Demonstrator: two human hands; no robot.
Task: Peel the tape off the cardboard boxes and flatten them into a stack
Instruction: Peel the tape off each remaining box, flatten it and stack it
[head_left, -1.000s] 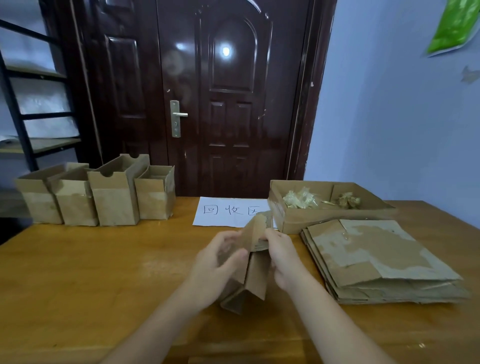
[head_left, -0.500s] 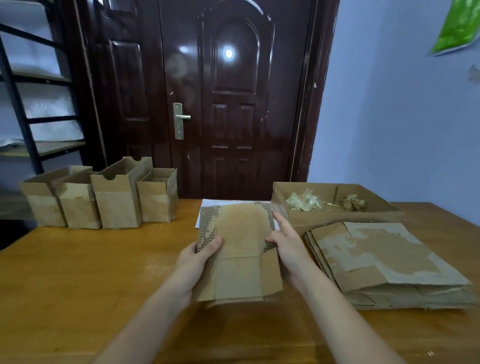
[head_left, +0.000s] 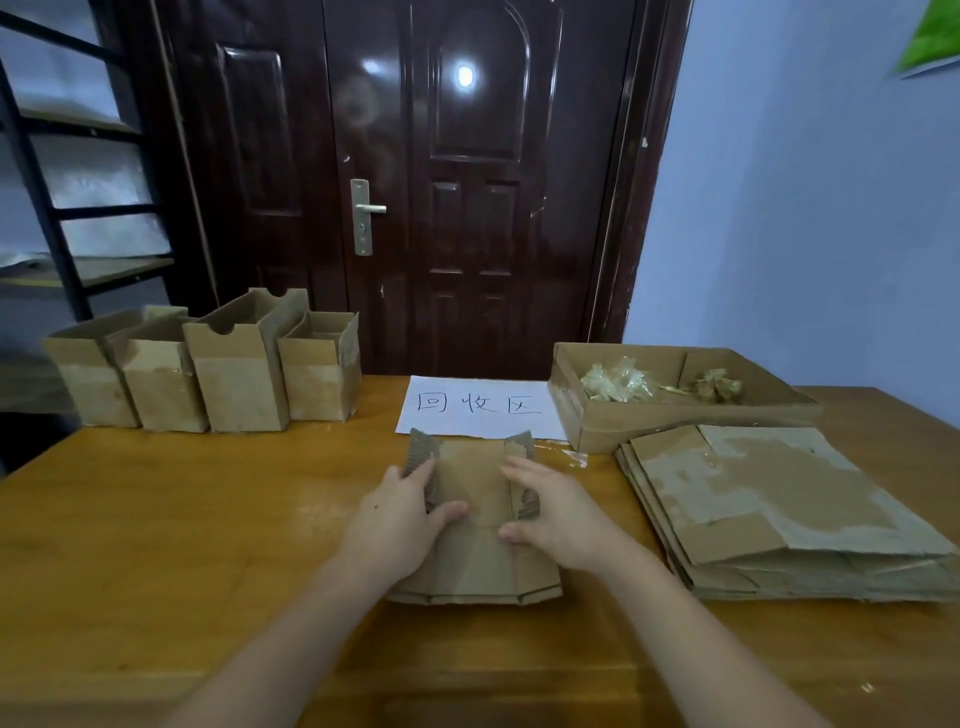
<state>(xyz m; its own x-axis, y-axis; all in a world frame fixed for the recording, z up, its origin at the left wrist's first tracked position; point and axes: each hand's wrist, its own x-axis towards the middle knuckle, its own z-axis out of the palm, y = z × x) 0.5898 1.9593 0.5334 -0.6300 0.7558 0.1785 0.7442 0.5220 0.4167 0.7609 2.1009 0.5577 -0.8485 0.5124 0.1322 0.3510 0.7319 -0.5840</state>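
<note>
Nearest me, bare counter runs wide to the left and along the near edge; my two hands lie side by side on a flattened box at mid-counter, not touching each other. My left hand rests on its left side, fingers fairly straight and thumb laid across the face; my right hand presses the right side, fingers spread and straight, thumb pointing inward; neither is curled round it. The box lies flat, its near edge well back from the counter's edge, its two torn far flaps just touching the paper sign. To the right, a narrow strip of counter apart, sits the stack of flattened boxes, its right corner reaching the frame edge; behind the stack, a tray holds wads of tape. Far left, four upright boxes stand in a row, touching, along the far edge; beyond them a dark door.
</note>
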